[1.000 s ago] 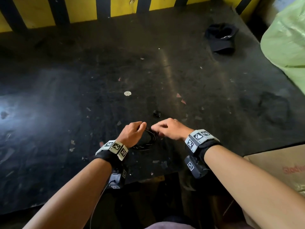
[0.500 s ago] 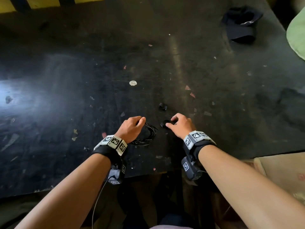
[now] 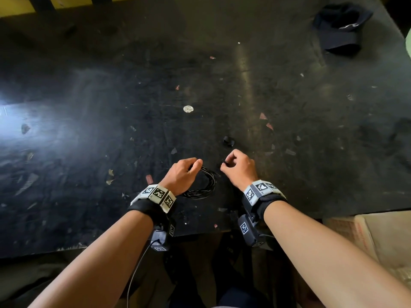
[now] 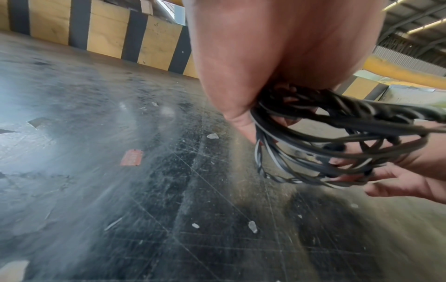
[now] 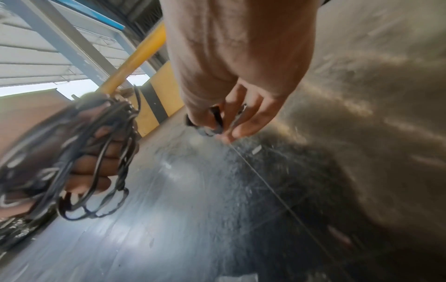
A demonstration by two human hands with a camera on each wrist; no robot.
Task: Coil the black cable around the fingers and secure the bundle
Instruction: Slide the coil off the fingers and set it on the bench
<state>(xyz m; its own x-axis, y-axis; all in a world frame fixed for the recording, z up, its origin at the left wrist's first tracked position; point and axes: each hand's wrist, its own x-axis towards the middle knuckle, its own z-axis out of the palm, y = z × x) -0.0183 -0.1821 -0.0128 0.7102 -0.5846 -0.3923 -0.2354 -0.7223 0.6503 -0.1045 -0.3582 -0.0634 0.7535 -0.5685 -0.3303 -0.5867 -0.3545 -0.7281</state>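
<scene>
Coiling looks finished; securing the bundle is the step in hand, by my read.

Head view: left hand (image 3: 181, 174) grips the black cable (image 3: 203, 185), wound into a loose multi-loop coil hanging from the fingers just above the dark table (image 3: 89, 152). Right hand (image 3: 239, 168), just right of the coil and apart from it, pinches a small black piece (image 3: 225, 162) at its fingertips. Another small black item (image 3: 228, 141) lies on the table just beyond the right hand. A dark cap (image 3: 340, 27) sits far beyond the coil, toward the table's far right corner.

Left wrist view: cable (image 4: 337, 145) loops splay unevenly under the curled left hand (image 4: 265, 57); right hand (image 4: 410, 177) shows behind the coil.

Right wrist view: right fingers (image 5: 251, 122) clamp the small black piece (image 5: 216, 118); coil (image 5: 91, 152) sits left of it, round the left-hand fingers, blurred.

To do this well: squeeze the splayed loops tight together before fastening, keep the left grip firm so no loop slips off, and bring the piece or tail across the coil's narrowest part.

Hard to tell: whether the pinched piece is a tie, a clip or the cable's own plug. The free end of the cable cannot be traced. Right wrist picture is motion-blurred, and the palm hides the left fingers in the left wrist view.
</scene>
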